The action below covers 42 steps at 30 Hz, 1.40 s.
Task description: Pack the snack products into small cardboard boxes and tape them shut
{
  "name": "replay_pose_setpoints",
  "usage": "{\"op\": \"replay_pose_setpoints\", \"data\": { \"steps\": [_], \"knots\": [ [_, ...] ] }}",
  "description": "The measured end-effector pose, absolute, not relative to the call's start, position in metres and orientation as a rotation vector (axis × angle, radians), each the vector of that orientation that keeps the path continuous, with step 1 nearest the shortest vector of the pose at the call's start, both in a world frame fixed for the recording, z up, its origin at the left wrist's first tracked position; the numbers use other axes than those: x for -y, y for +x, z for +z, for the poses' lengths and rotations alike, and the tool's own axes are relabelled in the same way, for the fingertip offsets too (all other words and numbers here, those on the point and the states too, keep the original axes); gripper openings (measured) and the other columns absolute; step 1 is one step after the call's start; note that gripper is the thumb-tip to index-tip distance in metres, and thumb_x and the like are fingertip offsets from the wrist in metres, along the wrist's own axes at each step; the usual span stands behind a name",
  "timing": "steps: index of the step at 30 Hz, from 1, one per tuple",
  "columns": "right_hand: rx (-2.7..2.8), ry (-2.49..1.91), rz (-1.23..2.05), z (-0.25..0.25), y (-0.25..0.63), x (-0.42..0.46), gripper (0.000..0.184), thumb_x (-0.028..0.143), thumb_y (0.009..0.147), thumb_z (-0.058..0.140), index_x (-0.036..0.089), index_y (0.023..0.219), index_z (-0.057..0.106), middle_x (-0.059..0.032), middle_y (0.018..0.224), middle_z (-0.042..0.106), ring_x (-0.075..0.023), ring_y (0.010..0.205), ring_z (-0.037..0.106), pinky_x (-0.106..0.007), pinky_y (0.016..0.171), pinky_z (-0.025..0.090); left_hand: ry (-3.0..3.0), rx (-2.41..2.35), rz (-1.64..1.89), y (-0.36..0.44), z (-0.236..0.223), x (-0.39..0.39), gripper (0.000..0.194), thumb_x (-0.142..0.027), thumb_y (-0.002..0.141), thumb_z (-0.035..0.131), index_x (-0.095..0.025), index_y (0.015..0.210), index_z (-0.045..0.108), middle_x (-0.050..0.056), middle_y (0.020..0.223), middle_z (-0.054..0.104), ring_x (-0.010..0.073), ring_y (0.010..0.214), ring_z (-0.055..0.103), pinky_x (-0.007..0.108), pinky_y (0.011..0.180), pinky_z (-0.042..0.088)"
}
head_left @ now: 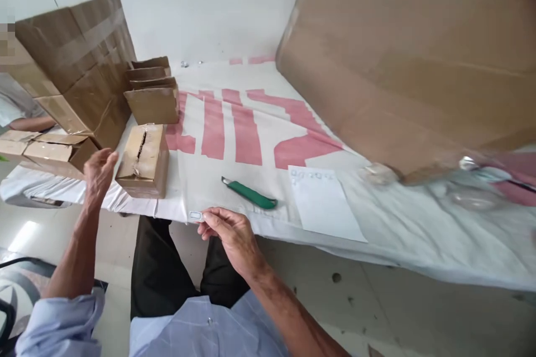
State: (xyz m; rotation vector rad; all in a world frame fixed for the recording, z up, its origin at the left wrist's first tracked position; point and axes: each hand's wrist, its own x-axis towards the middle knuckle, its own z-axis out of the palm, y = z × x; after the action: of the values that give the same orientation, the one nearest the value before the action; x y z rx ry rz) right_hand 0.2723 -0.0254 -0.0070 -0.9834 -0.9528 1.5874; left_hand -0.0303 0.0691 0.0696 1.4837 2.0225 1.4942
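My right hand rests at the table's front edge and pinches a small flat white piece between thumb and fingertips. My left hand is raised at the left, its fingers loosely curled and apart, holding nothing, close to a small brown carton with a torn slit in its top. A green-handled utility knife lies on the cloth just beyond my right hand. A white sheet of paper lies to the knife's right.
The table is covered by a white cloth with red markings. A large cardboard box fills the upper right. More small cartons and a taped box stand at the left. Another person's arm shows at far left.
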Motion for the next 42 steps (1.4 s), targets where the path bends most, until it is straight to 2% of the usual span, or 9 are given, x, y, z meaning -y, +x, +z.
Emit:
{"op": "replay_pose_setpoints", "data": {
  "steps": [3, 5, 8, 11, 23, 26, 29, 35, 42],
  "knots": [
    [0.994, -0.975, 1.614, -0.001, 0.277, 0.031, 0.041, 0.059, 0.08, 0.081, 0.018, 0.078, 0.079, -0.0047, 0.065, 0.074, -0.0175, 0.06, 0.068, -0.031, 0.06, 0.058, 1.702, -2.156, 1.648, -0.001, 0.083, -0.02, 0.015, -0.032, 0.089, 0.072, -0.02, 0.095, 0.078, 0.002, 0.089, 0.074, 0.0171, 0.079, 0.066, 0.032, 0.081, 0.054],
    [1.042, -0.97, 1.625, 0.002, 0.277, 0.034, 0.039, 0.058, 0.081, 0.08, 0.018, 0.077, 0.079, -0.0041, 0.063, 0.073, -0.0175, 0.06, 0.068, -0.03, 0.061, 0.058, 1.824, -1.883, 1.52, 0.028, 0.079, 0.013, 0.013, -0.033, 0.089, 0.073, -0.023, 0.084, 0.079, 0.0, 0.08, 0.072, 0.0161, 0.071, 0.063, 0.029, 0.071, 0.053],
    [1.121, -0.976, 1.598, 0.008, 0.276, 0.038, 0.038, 0.055, 0.085, 0.077, 0.019, 0.075, 0.079, -0.0037, 0.063, 0.073, -0.0166, 0.06, 0.067, -0.029, 0.062, 0.058, 1.523, -1.49, 1.243, 0.068, 0.057, 0.044, 0.02, -0.04, 0.079, 0.086, -0.021, 0.084, 0.083, 0.005, 0.076, 0.075, 0.0183, 0.066, 0.065, 0.028, 0.058, 0.051],
    [1.179, -1.004, 1.55, 0.01, 0.278, 0.043, 0.037, 0.054, 0.087, 0.075, 0.019, 0.076, 0.078, -0.003, 0.063, 0.072, -0.0158, 0.059, 0.065, -0.029, 0.062, 0.058, 1.229, -1.355, 1.117, 0.087, 0.034, 0.051, 0.03, -0.044, 0.069, 0.095, -0.018, 0.08, 0.084, 0.005, 0.064, 0.072, 0.0173, 0.058, 0.063, 0.025, 0.051, 0.048],
    [1.261, -0.92, 1.556, 0.004, 0.282, 0.046, 0.027, 0.046, 0.09, 0.072, 0.021, 0.081, 0.077, -0.0017, 0.075, 0.071, -0.0155, 0.066, 0.067, -0.027, 0.065, 0.056, 1.097, -1.14, 1.138, 0.092, 0.018, 0.059, 0.035, -0.049, 0.079, 0.09, -0.018, 0.071, 0.078, 0.007, 0.064, 0.073, 0.0157, 0.056, 0.063, 0.026, 0.056, 0.052],
    [1.395, -0.888, 1.314, 0.006, 0.284, 0.049, 0.018, 0.036, 0.094, 0.07, 0.023, 0.083, 0.077, -0.0029, 0.083, 0.073, -0.0165, 0.074, 0.068, -0.028, 0.068, 0.057, 1.149, -1.081, 1.211, 0.094, 0.014, 0.063, 0.025, -0.039, 0.076, 0.094, -0.019, 0.075, 0.079, 0.006, 0.069, 0.075, 0.017, 0.061, 0.065, 0.027, 0.06, 0.053],
    [1.591, -0.86, 0.958, 0.01, 0.288, 0.053, 0.015, 0.026, 0.097, 0.066, 0.025, 0.089, 0.078, -0.0046, 0.088, 0.076, -0.0184, 0.082, 0.072, -0.031, 0.075, 0.061, 1.329, -1.06, 1.274, 0.095, 0.015, 0.067, 0.012, -0.026, 0.081, 0.089, -0.021, 0.076, 0.079, 0.006, 0.075, 0.077, 0.0198, 0.07, 0.07, 0.029, 0.065, 0.055],
    [1.842, -0.695, 0.351, 0.012, 0.296, 0.064, 0.022, 0.006, 0.095, 0.066, 0.022, 0.105, 0.076, -0.0062, 0.094, 0.076, -0.0153, 0.083, 0.073, -0.027, 0.074, 0.061, 1.524, -1.044, 1.41, 0.101, 0.015, 0.074, 0.01, -0.011, 0.083, 0.081, -0.02, 0.082, 0.077, 0.007, 0.086, 0.079, 0.0205, 0.079, 0.075, 0.03, 0.072, 0.058],
    [1.893, -0.689, 0.184, 0.014, 0.303, 0.07, 0.027, 0.003, 0.094, 0.066, 0.021, 0.113, 0.073, -0.007, 0.099, 0.074, -0.0152, 0.086, 0.072, -0.026, 0.074, 0.061, 1.184, -0.807, 1.341, 0.105, 0.011, 0.077, 0.019, -0.021, 0.078, 0.091, -0.019, 0.093, 0.078, 0.007, 0.09, 0.08, 0.0178, 0.082, 0.074, 0.025, 0.074, 0.059]
  ]
}}
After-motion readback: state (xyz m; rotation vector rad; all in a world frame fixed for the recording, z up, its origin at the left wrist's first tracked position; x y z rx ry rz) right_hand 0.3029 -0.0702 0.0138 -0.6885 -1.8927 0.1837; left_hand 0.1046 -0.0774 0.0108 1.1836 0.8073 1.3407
